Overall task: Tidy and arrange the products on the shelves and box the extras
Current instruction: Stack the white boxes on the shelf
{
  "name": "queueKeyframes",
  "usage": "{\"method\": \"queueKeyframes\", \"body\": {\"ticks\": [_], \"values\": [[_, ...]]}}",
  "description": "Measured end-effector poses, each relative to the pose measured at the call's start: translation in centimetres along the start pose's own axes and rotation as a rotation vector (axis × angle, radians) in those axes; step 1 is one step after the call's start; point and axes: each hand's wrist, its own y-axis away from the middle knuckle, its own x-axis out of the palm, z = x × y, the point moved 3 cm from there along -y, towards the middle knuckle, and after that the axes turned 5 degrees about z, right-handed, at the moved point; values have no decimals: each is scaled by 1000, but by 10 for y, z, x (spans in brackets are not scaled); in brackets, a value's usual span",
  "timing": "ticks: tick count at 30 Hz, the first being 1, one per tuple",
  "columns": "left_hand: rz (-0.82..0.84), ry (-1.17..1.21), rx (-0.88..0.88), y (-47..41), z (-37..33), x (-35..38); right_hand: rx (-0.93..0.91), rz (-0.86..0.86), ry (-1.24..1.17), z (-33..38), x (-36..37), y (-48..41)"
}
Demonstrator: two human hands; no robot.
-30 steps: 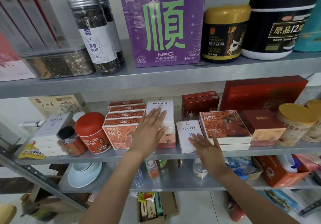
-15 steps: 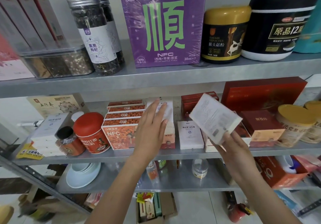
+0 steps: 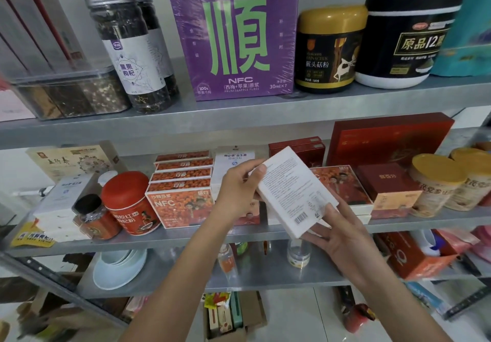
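Note:
A flat white box (image 3: 295,190) with small print and a barcode is held tilted in front of the middle shelf (image 3: 186,238). My right hand (image 3: 337,238) grips its lower end from below, thumb on the printed face. My left hand (image 3: 239,190) holds its upper left edge with thumb and fingers. Behind the hands stand a tall white box (image 3: 233,161), a stack of orange NFC boxes (image 3: 180,198) and further orange boxes (image 3: 340,185) lying flat.
A red tin (image 3: 130,206) and a small jar (image 3: 93,217) stand left on the middle shelf, red boxes (image 3: 385,182) and yellow-lidded tubs (image 3: 435,182) right. The top shelf holds a purple box (image 3: 236,36) and jars. An open cardboard box (image 3: 233,317) sits on the floor.
My right hand lifted the white box off the middle shelf and brought it toward me. My left hand left the tall white box and took hold of the lifted box's upper edge.

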Motion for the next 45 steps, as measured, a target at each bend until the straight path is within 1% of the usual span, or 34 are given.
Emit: {"method": "queueKeyframes", "body": {"ticks": [3,7,12,17,19,22,24,27,29,31,32,33,34,36,37,38,39,42,44,45], "values": [[58,-35,11,-1,-4,2,-7,-79,70,3,-5,-1],[56,-17,-32,-2,-7,1,30,-113,23,-1,-3,-3],[33,45,-85,-1,-2,-1,46,-100,-10,-6,-2,-3],[22,210,-147,4,3,-6,19,-68,-14,-4,-2,-2],[18,233,-159,5,4,-7,30,-39,-20,-5,-4,-1],[-11,211,-151,5,4,-7,55,22,-46,-5,-6,1],[-17,183,-149,5,4,-7,71,17,-51,-5,-6,3],[-7,150,-161,6,3,-3,57,-71,-59,-7,-5,3],[-78,33,-153,6,2,1,11,-154,-47,-5,-2,5],[-228,-150,-140,11,-2,1,-77,-255,50,-2,1,8],[-268,-169,-126,16,-7,2,-138,-302,144,0,4,9],[-241,-138,-104,20,-11,5,-225,-343,278,2,8,12],[-147,-50,-90,25,-15,13,-339,-367,454,6,14,15],[66,205,-133,38,-22,34,-598,-364,858,10,28,21],[110,295,-155,42,-24,42,-710,-345,1015,8,33,23],[102,338,-158,44,-24,46,-785,-311,1127,6,36,25],[60,347,-152,44,-24,45,-833,-268,1220,4,39,25],[-56,317,-197,41,-19,33,-880,-125,1447,0,44,23],[-82,305,-241,40,-13,25,-827,-119,1508,0,43,17],[-91,292,-246,39,-10,22,-751,-148,1459,2,39,12]]}}
